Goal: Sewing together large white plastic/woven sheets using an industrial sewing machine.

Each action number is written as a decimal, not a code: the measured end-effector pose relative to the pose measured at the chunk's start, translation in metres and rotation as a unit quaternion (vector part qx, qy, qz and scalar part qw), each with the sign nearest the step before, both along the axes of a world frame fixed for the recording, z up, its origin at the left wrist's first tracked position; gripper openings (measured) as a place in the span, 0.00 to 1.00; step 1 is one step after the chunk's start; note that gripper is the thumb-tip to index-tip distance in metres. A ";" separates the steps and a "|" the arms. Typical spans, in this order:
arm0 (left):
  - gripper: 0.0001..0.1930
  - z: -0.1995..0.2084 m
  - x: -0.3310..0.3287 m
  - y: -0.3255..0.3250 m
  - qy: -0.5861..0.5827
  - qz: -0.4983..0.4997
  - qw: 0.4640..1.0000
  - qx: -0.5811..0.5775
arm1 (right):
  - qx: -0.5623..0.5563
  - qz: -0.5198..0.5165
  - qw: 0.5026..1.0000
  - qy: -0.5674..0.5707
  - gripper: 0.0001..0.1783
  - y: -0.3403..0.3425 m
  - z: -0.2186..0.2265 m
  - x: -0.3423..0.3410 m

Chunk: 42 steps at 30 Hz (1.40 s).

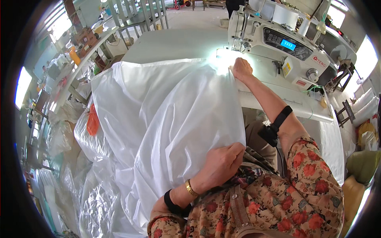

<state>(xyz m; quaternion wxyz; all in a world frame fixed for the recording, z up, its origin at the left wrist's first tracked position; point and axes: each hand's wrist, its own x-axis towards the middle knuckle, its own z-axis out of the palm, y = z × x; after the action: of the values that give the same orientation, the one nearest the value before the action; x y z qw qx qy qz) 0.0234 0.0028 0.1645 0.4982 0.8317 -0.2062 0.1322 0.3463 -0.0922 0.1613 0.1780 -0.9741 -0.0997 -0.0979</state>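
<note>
A large sheet of shiny white fabric point(178, 107) spreads over the sewing table and hangs down in folds toward my lap. My right hand point(241, 69) pinches its far right corner, close by the brightly lit needle area of a white sewing machine point(278, 39). Glare hides the needle and presser foot. Near my body, my left hand point(226, 162) is closed on the fabric's near right edge. Between the two hands that edge runs nearly straight.
The machine's table point(174, 43) extends left and behind the fabric. Small dark scissors or snips point(276, 68) lie beside the machine. Clear plastic bags point(99, 194) pile up at the lower left, with an orange bag point(93, 121) among them. A metal rack point(139, 18) stands beyond the table.
</note>
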 end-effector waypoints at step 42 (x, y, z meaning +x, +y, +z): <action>0.03 -0.039 0.015 -0.022 -0.013 -0.052 0.999 0.001 | -0.204 0.108 0.973 -0.021 0.09 -0.009 0.002 -0.014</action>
<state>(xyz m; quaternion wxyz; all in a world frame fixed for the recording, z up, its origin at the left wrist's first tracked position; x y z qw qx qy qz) 0.0385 -0.0195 0.1257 0.5010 0.8185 -0.2558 0.1169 0.3320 -0.1009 0.1635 -0.0175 -0.9710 -0.2258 -0.0760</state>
